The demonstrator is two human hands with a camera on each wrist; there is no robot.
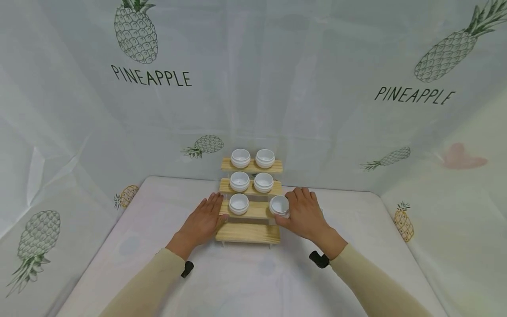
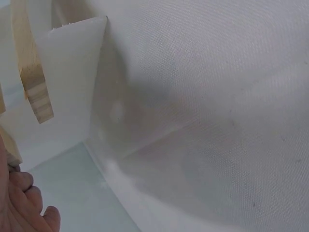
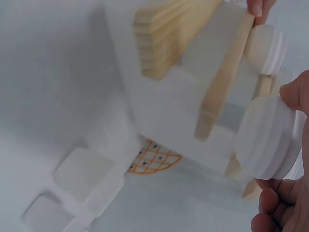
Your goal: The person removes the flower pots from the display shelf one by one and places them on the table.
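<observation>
- The wooden stepped rack [image 1: 248, 211] stands on the cloth-covered worktop [image 1: 245, 281], against the pineapple-print backdrop [image 1: 277, 88].
- The right hand [image 1: 305, 215] grips a small white ribbed bowl [image 1: 279, 205] at the right end of the rack's third step from the top; thumb and fingers curl round the bowl's rim, seen close in the right wrist view [image 3: 268, 137].
- A second white bowl [image 1: 239, 204] sits on the same step, left of the held one and apart from it.
- Four more white bowls fill the two steps above, two on each.
- The rack's lowest step carries nothing.
- The left hand [image 1: 203, 222] lies flat against the rack's left side, fingers straight and together, holding nothing.
- Both arms wear beige sleeves [image 1: 150, 281].
</observation>
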